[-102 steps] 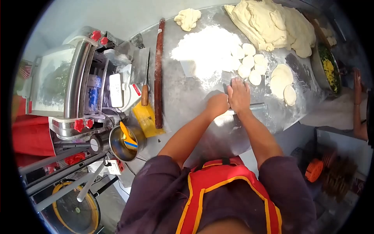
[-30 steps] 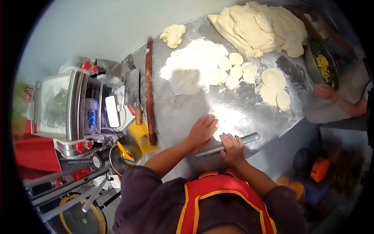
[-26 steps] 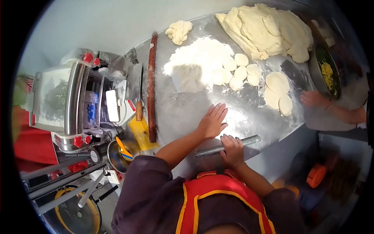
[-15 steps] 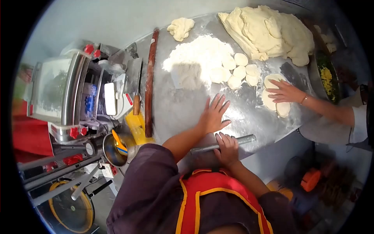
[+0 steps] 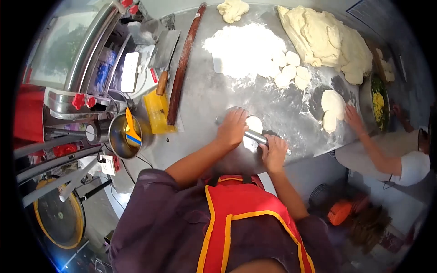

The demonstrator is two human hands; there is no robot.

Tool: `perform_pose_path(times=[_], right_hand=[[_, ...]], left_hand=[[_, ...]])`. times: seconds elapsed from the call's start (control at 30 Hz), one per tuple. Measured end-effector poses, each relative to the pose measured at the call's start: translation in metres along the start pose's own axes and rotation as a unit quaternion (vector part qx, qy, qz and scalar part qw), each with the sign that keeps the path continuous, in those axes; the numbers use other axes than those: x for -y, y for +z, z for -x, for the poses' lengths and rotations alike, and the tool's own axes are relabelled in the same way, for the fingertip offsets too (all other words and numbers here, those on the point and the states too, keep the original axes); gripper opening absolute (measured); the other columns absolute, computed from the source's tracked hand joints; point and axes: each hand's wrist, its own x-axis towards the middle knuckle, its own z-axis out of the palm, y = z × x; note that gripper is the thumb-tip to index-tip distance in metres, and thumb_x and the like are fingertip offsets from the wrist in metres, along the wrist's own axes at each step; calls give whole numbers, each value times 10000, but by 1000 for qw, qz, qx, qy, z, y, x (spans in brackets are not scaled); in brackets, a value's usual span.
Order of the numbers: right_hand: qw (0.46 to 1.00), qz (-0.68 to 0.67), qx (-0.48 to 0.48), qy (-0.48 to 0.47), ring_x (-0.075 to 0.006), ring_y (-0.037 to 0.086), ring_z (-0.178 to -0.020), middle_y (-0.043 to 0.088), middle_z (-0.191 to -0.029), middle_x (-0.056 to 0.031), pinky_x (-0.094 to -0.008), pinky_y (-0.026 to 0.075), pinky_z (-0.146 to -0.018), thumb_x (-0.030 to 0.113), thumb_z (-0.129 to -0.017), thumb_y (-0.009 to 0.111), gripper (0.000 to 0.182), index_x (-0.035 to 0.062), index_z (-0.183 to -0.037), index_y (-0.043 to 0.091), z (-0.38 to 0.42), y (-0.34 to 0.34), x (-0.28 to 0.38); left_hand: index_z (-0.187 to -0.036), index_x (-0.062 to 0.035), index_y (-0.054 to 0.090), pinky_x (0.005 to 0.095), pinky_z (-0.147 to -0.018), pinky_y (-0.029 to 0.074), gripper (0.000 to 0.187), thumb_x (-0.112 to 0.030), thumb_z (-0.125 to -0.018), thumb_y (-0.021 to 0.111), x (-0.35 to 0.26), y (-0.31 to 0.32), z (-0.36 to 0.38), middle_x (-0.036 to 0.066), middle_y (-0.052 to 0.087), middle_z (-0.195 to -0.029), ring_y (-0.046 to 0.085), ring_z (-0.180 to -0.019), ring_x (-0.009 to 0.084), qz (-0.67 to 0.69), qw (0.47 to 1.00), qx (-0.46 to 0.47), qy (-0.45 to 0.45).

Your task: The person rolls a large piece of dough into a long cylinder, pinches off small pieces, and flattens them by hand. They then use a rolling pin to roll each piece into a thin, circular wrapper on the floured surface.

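My left hand [image 5: 232, 129] and my right hand [image 5: 274, 152] are both closed over a metal rolling pin [image 5: 255, 136], one toward each end. The pin lies aslant on the floured steel table near my body. Under and just beyond it is a small round of pale dough [image 5: 254, 123], partly covered by the pin. Farther off, several small dough rounds [image 5: 291, 73] lie beside a broad patch of white flour [image 5: 246, 50]. To the right, flattened dough pieces [image 5: 333, 104] overlap next to another person's hand [image 5: 353, 119].
A big dough mass [image 5: 325, 41] and a smaller lump [image 5: 233, 10] sit at the back. Left of my hands are a long wooden rolling pin [image 5: 186, 63], a cleaver [image 5: 165, 50], a yellow packet [image 5: 158, 111] and a pot [image 5: 119, 136] holding a brush. A bowl of filling [image 5: 380, 102] stands right.
My left hand has come down from open onto the rolling pin, and a dough round now shows there. The other person's hand has drawn right, off the flattened dough. The view has shifted.
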Motion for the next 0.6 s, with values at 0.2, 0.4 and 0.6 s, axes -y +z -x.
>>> perform_pose_path(times=[0.2, 0.4, 0.6], right_hand=[[993, 82, -87, 26, -364, 388, -1359, 410, -1489, -192, -551, 214, -1144, 217, -906, 573, 629, 6, -1461, 365, -25, 31, -17], [985, 137, -79, 69, -338, 245, -1458, 277, -1572, -169, -609, 121, -1156, 320, -1000, 406, 622, 20, -1520, 244, -135, 11, -49], [971, 154, -171, 58, -345, 261, -1449, 293, -1560, -184, -589, 122, -1167, 299, -1000, 438, 624, 23, -1519, 232, -196, 5, -73]], left_hand=[[-1406, 16, 434, 530, -1141, 258, 656, -313, -880, 647, 11, -27, -4, 196, 378, -1498, 296, -1430, 329, -44, 998, 44, 31], [-1431, -43, 436, 590, -1141, 210, 654, -438, -927, 567, 20, -1, -123, 158, 375, -1515, 292, -1430, 327, -106, 993, -14, 59], [-1463, -51, 388, 567, -1163, 177, 673, -451, -942, 533, 31, 16, -187, 145, 363, -1525, 289, -1430, 329, -131, 984, -67, 95]])
